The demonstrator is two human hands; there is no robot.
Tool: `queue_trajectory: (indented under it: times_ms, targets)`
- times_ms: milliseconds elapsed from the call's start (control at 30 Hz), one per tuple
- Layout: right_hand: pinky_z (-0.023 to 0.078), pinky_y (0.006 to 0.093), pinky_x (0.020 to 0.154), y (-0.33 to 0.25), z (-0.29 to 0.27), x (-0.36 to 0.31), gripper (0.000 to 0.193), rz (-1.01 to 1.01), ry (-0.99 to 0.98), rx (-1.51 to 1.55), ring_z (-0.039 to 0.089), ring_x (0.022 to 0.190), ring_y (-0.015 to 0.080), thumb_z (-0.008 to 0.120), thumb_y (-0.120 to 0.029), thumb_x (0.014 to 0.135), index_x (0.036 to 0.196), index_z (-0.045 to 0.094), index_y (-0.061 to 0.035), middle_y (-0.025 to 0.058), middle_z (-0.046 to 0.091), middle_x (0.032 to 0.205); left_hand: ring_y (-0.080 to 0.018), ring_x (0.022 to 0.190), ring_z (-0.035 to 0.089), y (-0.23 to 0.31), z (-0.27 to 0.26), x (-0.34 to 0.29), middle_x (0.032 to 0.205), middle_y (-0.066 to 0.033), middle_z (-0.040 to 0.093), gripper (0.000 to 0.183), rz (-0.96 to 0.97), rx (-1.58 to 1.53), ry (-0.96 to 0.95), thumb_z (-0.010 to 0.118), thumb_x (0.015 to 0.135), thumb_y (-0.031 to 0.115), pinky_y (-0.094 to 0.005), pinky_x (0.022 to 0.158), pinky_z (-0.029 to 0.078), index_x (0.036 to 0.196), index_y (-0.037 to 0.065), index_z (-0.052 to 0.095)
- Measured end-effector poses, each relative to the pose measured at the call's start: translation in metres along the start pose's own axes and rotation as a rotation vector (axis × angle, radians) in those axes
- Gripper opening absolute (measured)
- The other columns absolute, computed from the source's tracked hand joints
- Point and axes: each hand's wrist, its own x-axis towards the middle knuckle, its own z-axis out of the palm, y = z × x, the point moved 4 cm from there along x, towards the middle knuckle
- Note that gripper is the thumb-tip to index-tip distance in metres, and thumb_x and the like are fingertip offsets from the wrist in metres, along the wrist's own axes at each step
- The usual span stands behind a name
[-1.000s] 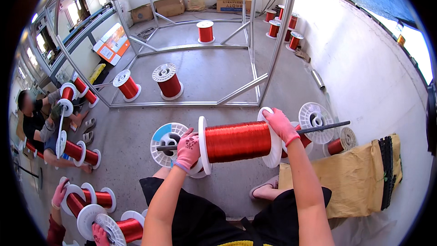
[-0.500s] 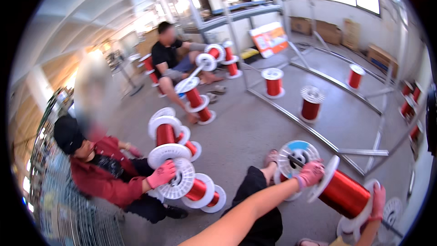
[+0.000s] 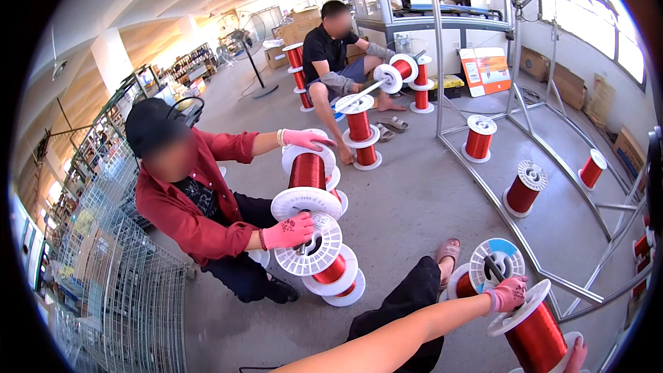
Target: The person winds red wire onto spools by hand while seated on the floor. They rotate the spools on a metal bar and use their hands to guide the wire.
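Observation:
I hold a big spool of red wire point(image 3: 535, 337) with white flanges at the lower right, lying on its side. My left hand point(image 3: 507, 295), in a pink glove, is closed on the near flange where a dark rod point(image 3: 493, 266) sticks out of the core. Only a sliver of my right hand point(image 3: 577, 357) shows at the bottom edge beside the far flange; its grip is hidden. A second spool with a blue-and-white flange point(image 3: 498, 257) stands just behind my left hand, next to my sandalled foot point(image 3: 447, 251).
A person in a red shirt point(image 3: 190, 200) crouches at left, pink-gloved hands on stacked spools point(image 3: 308, 174). Another person point(image 3: 338, 55) sits at the back with spools on a rod. A metal frame point(image 3: 507, 204) encloses spools point(image 3: 523, 190) at right. Wire cages point(image 3: 117, 290) stand at far left.
The view has swung from the frame ahead to the people on the left. The spool stays in my hands and now sits at the lower right edge.

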Motion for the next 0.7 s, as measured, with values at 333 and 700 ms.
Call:
queue_trajectory:
  times_ms: [333, 700]
  targets:
    - [0.044, 0.0355, 0.082, -0.026, 0.010, -0.026, 0.056, 0.051, 0.072, -0.135, 0.054, 0.095, 0.0258, 0.055, -0.035, 0.084, 0.117, 0.048, 0.0091, 0.0207, 0.054, 0.112, -0.0171, 0.082, 0.059, 0.000, 0.007, 0.002, 0.072, -0.0017, 0.063, 0.011, -0.018, -0.035, -0.035, 0.062, 0.062, 0.025, -0.0325, 0.101, 0.032, 0.065, 0.016, 0.066]
    - [0.045, 0.0354, 0.080, -0.021, 0.008, -0.020, 0.055, 0.021, 0.057, -0.145, 0.054, 0.093, 0.0263, 0.055, -0.035, 0.085, 0.119, 0.047, 0.0069, 0.0198, 0.055, 0.110, -0.0154, 0.085, 0.059, 0.001, 0.001, 0.002, 0.076, -0.0006, 0.064, 0.014, -0.011, 0.024, -0.133, 0.061, 0.066, 0.028, -0.0315, 0.102, 0.029, 0.069, 0.017, 0.068]
